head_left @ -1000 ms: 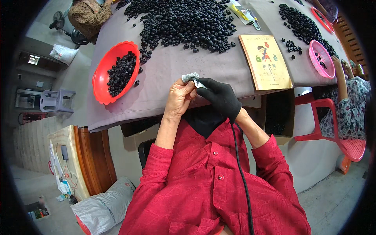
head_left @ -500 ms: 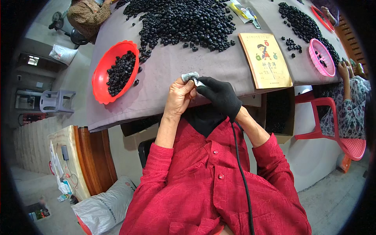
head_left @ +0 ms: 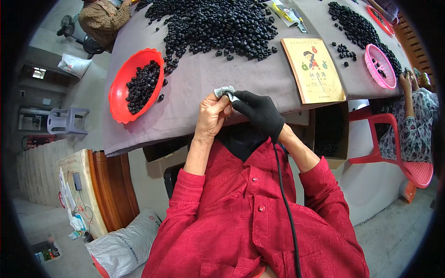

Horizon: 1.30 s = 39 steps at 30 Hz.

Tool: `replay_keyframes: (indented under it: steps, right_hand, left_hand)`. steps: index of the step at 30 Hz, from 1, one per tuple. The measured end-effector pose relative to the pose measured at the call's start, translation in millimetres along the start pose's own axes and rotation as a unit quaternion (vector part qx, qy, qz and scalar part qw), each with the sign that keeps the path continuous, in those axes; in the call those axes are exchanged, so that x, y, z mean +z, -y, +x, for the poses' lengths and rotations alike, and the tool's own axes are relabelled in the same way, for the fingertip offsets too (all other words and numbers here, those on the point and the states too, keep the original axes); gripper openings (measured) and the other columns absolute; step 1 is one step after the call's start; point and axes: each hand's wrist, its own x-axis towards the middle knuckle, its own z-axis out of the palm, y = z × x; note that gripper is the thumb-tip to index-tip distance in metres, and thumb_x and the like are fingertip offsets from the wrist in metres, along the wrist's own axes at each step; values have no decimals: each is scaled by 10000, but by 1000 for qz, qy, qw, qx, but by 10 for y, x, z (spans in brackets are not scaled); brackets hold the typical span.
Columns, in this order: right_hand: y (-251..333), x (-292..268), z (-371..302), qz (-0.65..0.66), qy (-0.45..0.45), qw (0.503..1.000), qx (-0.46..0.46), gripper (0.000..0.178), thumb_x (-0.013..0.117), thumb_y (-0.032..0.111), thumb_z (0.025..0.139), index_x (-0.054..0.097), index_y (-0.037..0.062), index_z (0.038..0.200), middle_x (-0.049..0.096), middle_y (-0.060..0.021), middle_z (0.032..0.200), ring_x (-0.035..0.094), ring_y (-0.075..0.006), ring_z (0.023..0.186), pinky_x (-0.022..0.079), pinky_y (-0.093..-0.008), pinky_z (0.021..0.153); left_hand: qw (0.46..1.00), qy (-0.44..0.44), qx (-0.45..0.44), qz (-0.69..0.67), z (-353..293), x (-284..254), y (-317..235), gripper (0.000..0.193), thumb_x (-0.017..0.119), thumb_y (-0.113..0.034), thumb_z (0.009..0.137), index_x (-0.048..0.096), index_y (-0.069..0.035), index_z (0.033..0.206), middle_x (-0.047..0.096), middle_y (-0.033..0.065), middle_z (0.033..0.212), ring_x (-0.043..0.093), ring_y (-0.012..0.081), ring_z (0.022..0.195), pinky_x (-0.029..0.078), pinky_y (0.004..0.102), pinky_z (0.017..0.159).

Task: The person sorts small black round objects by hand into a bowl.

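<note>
My left hand (head_left: 212, 114) is bare, with a pale speckled wrap (head_left: 224, 91) around its index finger. On my right hand (head_left: 259, 112) is a black glove, and a whitish strip (head_left: 234, 97) shows at its thumb tip. Both hands meet fingertip to fingertip over the table's near edge, fingers pinched closed. A tiny dark spot shows between the fingertips; whatever they hold is too small and too covered to name. Beyond them lies a heap of small black ring-like parts (head_left: 222, 30). To the left, a red scalloped basin (head_left: 117, 104) holds more such black parts.
A yellow booklet (head_left: 317, 88) lies right of my hands on the grey tablecloth (head_left: 194, 83). Behind it is a packaged tool (head_left: 288, 16). Another person (head_left: 408, 116) sits at the right near a pink basket (head_left: 387, 78). Below the table stands an open carton (head_left: 340, 134).
</note>
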Motion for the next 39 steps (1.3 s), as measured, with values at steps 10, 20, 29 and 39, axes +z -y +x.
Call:
replay_keyframes:
  steps: [10,20,29,39]
  right_hand:
    - [40,-12,25,68,9,997,38,297,542,243,858,585,35,1066,637,-146,893,621,-195,802,467,-306,721]
    - [2,-27,-24,95,14,995,29,322,568,250,855,584,17,1076,650,-117,904,595,-124,822,468,-283,747]
    - [31,-48,-16,95,22,994,47,334,574,251,851,583,17,1089,652,-127,906,601,-124,826,472,-291,747]
    - [86,-38,21,63,23,997,27,316,564,239,855,578,23,1085,641,-128,924,607,-143,840,463,-284,751]
  left_hand:
    - [1000,0,3,29,-6,-16,-3,142,565,-62,854,607,-20,982,562,2,716,473,73,568,401,202,537]
    - [1000,13,-12,-17,9,-45,-2,190,568,-70,853,599,-17,1033,561,1,716,458,74,574,394,205,550]
    - [1000,18,-20,-14,18,-46,-8,182,564,-93,860,598,-29,1026,545,-5,664,464,77,559,388,209,527]
    - [1000,19,-7,-11,-13,-35,-52,167,567,-93,854,606,-22,1000,563,1,697,458,72,555,378,201,523]
